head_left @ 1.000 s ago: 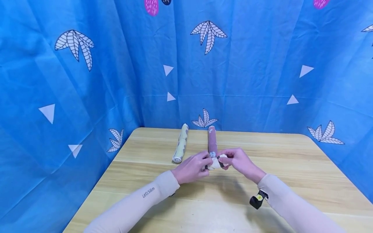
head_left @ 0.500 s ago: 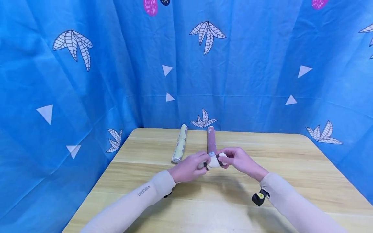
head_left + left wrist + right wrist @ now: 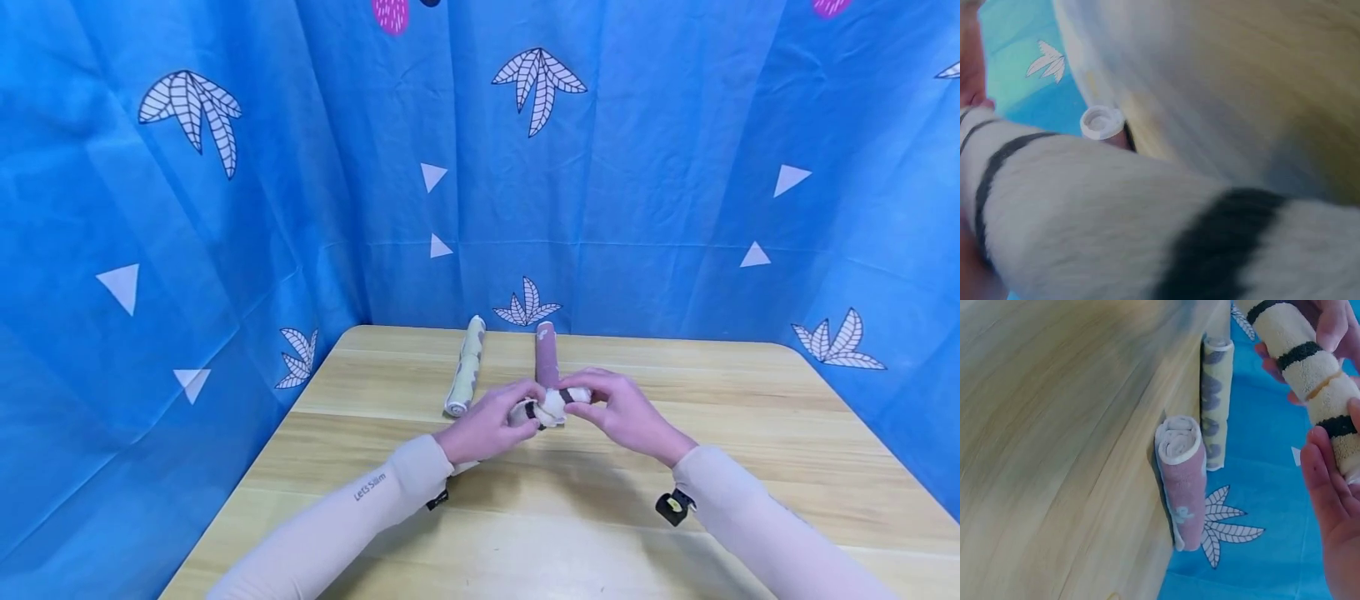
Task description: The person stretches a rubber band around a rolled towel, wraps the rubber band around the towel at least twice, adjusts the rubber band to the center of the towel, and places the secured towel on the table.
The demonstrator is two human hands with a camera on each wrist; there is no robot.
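One broad, pale wood-grain surface [image 3: 750, 417] carried a yellow-green towel roll with grey patches [image 3: 467, 367] and, to its right, a pink flowered towel roll [image 3: 547, 354]. Nearer, left hand [image 3: 489, 427] and right hand [image 3: 622, 414], fingers curled, held a black-banded cream terry roll [image 3: 1307, 375] above it. Tightening seemed underway; the next move probably called for an even, two-handed grip.

On the table [image 3: 720, 408], one roll [image 3: 547, 357] lies behind the held roll [image 3: 554, 403], another [image 3: 467, 367] further left.
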